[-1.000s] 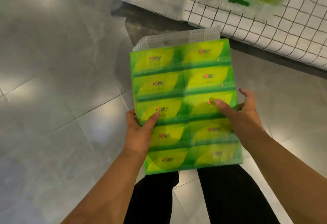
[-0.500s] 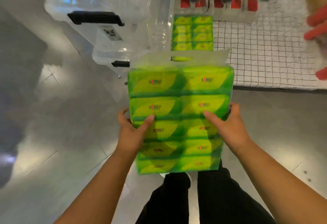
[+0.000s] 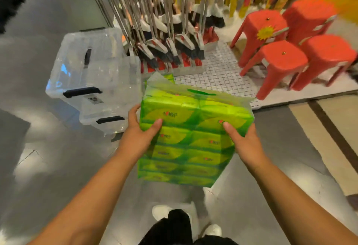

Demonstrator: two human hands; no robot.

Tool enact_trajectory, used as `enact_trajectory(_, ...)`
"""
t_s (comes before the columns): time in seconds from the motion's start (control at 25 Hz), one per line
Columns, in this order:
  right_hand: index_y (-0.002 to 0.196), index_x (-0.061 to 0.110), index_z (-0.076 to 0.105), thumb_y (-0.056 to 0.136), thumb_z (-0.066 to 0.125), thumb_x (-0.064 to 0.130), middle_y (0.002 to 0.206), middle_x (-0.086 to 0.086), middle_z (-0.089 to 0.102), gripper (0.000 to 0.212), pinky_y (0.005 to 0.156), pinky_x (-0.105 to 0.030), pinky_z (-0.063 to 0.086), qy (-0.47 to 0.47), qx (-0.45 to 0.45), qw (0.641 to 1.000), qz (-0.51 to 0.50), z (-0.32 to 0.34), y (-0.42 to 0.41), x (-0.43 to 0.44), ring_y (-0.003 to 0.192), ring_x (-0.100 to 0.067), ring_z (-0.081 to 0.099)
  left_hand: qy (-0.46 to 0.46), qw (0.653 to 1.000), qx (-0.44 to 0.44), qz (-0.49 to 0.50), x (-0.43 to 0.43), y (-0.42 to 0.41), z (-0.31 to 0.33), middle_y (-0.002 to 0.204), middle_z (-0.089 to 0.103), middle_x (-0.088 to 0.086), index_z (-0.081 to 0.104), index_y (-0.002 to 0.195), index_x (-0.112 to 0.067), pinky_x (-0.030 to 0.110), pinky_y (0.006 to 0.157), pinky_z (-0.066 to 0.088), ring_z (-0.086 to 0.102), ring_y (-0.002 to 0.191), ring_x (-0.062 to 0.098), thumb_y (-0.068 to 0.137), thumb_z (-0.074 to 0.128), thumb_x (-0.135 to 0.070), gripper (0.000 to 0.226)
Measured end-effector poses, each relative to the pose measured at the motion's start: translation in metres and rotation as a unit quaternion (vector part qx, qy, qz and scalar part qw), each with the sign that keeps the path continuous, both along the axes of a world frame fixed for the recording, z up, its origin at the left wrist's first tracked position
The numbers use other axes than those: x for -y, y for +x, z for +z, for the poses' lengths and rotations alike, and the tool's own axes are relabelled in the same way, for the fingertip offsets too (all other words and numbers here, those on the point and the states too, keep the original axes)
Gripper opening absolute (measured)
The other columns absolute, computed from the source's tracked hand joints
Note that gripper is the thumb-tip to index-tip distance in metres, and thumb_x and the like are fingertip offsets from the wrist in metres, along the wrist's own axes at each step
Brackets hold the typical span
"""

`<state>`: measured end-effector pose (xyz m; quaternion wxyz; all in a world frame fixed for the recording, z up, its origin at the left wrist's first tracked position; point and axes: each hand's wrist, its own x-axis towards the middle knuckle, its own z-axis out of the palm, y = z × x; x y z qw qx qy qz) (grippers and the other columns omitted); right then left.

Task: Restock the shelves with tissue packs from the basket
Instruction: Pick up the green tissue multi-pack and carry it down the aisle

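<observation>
A large green and yellow tissue pack (image 3: 189, 138), a bundle of several small packs in clear wrap with a handle strip on top, is held in front of me over the floor. My left hand (image 3: 139, 134) grips its left edge, thumb on the front face. My right hand (image 3: 242, 144) grips its right edge the same way. Just behind the held pack, a corner of another green tissue pack (image 3: 168, 76) shows on the low white wire-grid shelf (image 3: 222, 78). No basket is in view.
Stacked clear plastic storage boxes (image 3: 93, 82) with black latches stand at the left of the shelf. Brooms and dustpans (image 3: 166, 37) hang over the shelf's back. Red plastic stools (image 3: 286, 55) fill the right. Grey floor tiles lie below; my shoes show at the bottom.
The view has lifted from the floor towards the shelf. The pack, still held by both hands, has moved forward and tilted to the right, closer to the shelf's front edge.
</observation>
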<state>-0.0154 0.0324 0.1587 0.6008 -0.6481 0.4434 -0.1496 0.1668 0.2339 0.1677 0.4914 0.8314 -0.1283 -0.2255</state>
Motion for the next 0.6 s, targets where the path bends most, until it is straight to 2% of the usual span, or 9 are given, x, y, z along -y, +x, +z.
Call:
enact_trajectory(0.08,0.130,0.034,0.040,0.053,0.066,0.076,0.118,0.012,0.061,0.091,0.100,-0.047,0.046,-0.018,0.023,0.999,-0.038,0.025,-0.043,0.009,0.112,-0.017,0.059,-0.009,0.998,0.038,-0.059,0.025,-0.024,0.026,0.110,0.059,-0.017,0.029,0.143,-0.034,0.027,0.089,0.042,0.058,0.100,0.010,0.079,0.067,-0.059,0.078)
enact_trajectory(0.2,0.125,0.045,0.036,0.059,0.069,0.071,0.107,0.024,0.059,0.078,0.096,-0.051,0.050,-0.040,0.049,0.994,-0.094,0.053,-0.107,0.019,0.107,-0.013,0.059,-0.044,0.987,0.068,-0.139,0.062,-0.062,0.059,0.117,0.055,-0.010,0.038,0.131,-0.033,0.027,0.090,0.040,0.054,0.106,0.012,0.085,0.061,-0.052,0.055)
enact_trajectory(0.28,0.126,0.048,0.031,0.063,0.067,0.066,0.106,0.022,0.057,0.075,0.093,-0.043,0.049,-0.067,0.033,0.989,-0.124,0.068,-0.140,0.021,0.108,-0.015,0.057,-0.059,0.979,0.078,-0.179,0.080,-0.085,0.074,0.108,0.058,-0.014,0.039,0.120,-0.037,0.030,0.088,0.043,0.056,0.103,0.014,0.087,0.062,-0.050,0.042)
enact_trajectory(0.36,0.136,0.040,0.029,0.073,0.067,0.058,0.111,0.013,0.054,0.076,0.088,-0.034,0.045,-0.111,-0.006,0.981,-0.161,0.085,-0.179,0.015,0.106,-0.016,0.054,-0.060,0.970,0.083,-0.219,0.097,-0.112,0.085,0.100,0.057,-0.014,0.038,0.114,-0.035,0.030,0.082,0.044,0.057,0.098,0.017,0.086,0.062,-0.052,0.041)
enact_trajectory(0.44,0.143,0.035,0.024,0.078,0.065,0.056,0.113,0.011,0.049,0.079,0.088,-0.035,0.044,-0.145,-0.045,0.968,-0.200,0.094,-0.216,0.001,0.102,-0.015,0.051,-0.069,0.960,0.079,-0.259,0.108,-0.138,0.091,0.103,0.058,-0.008,0.036,0.120,-0.034,0.029,0.081,0.043,0.058,0.100,0.018,0.082,0.058,-0.056,0.049)
enact_trajectory(0.6,0.144,0.033,0.026,0.072,0.061,0.062,0.116,0.011,0.050,0.085,0.091,-0.033,0.044,-0.154,-0.044,0.932,-0.326,0.101,-0.276,-0.048,0.103,-0.014,0.052,-0.078,0.915,0.094,-0.384,0.125,-0.181,0.096,0.118,0.061,-0.002,0.028,0.140,-0.038,0.043,0.096,0.048,0.061,0.109,0.024,0.062,0.052,-0.086,0.094)
